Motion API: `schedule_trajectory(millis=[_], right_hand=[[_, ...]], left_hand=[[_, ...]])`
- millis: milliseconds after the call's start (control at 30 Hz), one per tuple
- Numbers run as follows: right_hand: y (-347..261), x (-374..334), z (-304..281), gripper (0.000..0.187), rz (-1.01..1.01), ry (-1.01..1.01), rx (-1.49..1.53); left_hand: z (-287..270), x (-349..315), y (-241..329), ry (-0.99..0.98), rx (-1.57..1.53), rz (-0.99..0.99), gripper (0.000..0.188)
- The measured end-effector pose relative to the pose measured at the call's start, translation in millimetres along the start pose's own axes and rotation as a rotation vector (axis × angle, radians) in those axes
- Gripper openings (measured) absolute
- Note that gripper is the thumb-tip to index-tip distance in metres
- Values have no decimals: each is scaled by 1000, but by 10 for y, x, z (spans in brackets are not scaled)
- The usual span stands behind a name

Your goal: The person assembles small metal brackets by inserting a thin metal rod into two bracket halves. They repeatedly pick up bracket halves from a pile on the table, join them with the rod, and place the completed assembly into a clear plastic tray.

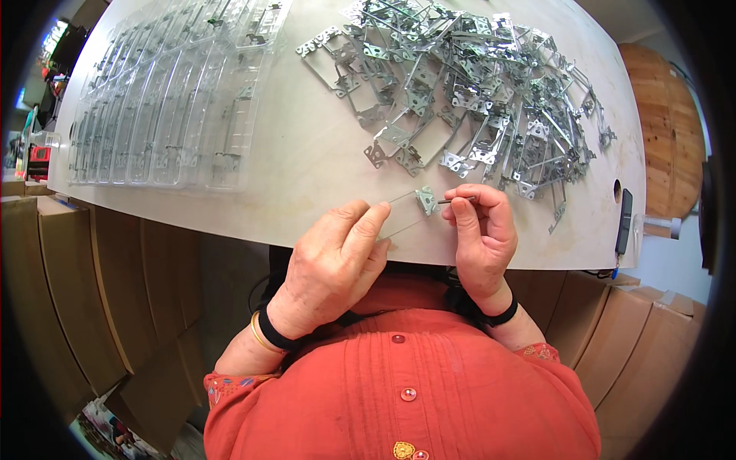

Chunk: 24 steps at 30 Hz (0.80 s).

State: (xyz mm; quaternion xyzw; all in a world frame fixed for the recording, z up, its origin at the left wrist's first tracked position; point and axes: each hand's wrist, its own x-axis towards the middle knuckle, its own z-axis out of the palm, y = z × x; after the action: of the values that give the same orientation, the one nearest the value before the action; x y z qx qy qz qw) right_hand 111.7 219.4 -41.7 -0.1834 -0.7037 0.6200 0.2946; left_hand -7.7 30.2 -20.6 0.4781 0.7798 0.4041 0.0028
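Near the table's front edge, my left hand [333, 257] is closed around one end of a thin metal bracket frame. Two slim arms run from those fingers to a small punched plate [427, 201] at the frame's right end. My right hand [484, 238] pinches a short dark pin [454, 201] between thumb and fingers, its tip against or just beside the plate. Whether the pin passes into a hole there is too small to tell. The end of the frame inside my left hand is hidden. Beyond my hands lies a tangled heap of similar silvery metal brackets [468, 92].
Clear plastic trays [165, 115] with long compartments, some holding metal parts, lie at the table's left. A black elongated object [625, 222] sits at the right edge by a round hole. Cardboard boxes [84, 284] stand below on both sides. A round wooden top [663, 130] stands beyond the right.
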Motion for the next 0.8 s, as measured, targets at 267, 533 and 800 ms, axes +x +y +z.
schedule_trajectory(millis=[267, 533, 800], right_hand=[[57, 16, 0, 14, -20, 13, -34], [50, 40, 17, 12, -26, 20, -139], [68, 44, 26, 11, -27, 20, -196]], left_hand=[[-25, -16, -94, -32, -184, -62, 52], [-11, -29, -143, -17, -216, -62, 52], [-3, -36, -150, -19, -249, -74, 52]])
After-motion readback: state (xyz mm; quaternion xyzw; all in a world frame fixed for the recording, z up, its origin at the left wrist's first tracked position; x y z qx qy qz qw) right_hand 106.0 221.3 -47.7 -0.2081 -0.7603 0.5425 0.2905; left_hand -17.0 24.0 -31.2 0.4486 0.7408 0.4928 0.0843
